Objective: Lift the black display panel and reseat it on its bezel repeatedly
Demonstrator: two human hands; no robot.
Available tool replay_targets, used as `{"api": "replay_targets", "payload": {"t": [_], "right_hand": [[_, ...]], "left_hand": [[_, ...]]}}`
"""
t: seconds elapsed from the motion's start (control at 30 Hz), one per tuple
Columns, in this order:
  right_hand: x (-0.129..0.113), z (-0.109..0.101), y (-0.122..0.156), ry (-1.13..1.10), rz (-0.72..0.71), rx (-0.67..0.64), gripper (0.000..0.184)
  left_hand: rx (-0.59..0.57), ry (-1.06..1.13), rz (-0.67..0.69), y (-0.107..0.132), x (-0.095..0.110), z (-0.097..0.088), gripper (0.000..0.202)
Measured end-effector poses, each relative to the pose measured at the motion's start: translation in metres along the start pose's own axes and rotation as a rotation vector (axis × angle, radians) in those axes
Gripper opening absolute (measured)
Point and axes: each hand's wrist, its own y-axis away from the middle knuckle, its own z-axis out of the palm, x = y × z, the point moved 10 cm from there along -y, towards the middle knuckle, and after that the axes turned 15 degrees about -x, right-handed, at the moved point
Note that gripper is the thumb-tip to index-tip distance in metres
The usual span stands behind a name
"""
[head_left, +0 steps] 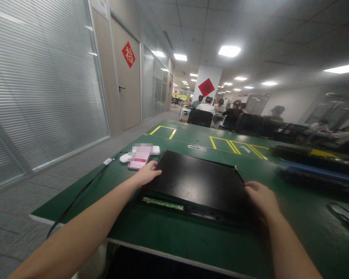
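A flat black display panel [200,178] lies on the green tabletop, its glossy face up. Along its near edge a strip of green circuit board [163,203] is exposed. My left hand [147,173] holds the panel's left edge, thumb on top and the other fingers mostly hidden. On the opposite side, my right hand [260,195] grips the right edge with bent fingers. Just beyond my left hand sits a pink-screened phone [141,157], partly blurred, with a white object [156,150] beside it.
Yellow tape outlines [223,144] mark the green table [133,232]. A small silvery item [197,147] lies behind the panel. Blurred dark stacked parts [314,166] are at right, above a looped cable [344,217]. A black strap [81,197] hangs over the left edge. Several people sit farther back.
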Motion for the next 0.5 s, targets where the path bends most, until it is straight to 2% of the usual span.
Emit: {"api": "replay_targets", "payload": {"t": [0.3, 0.5], "right_hand": [[0.0050, -0.0013, -0.0033, -0.010, 0.017, 0.014, 0.030], [0.0070, -0.0019, -0.0052, 0.018, 0.033, 0.014, 0.032]], "left_hand": [[-0.006, 0.022, 0.015, 0.0013, 0.0008, 0.0006, 0.045], [-0.006, 0.036, 0.016, 0.0041, 0.0054, 0.0031, 0.037]]}}
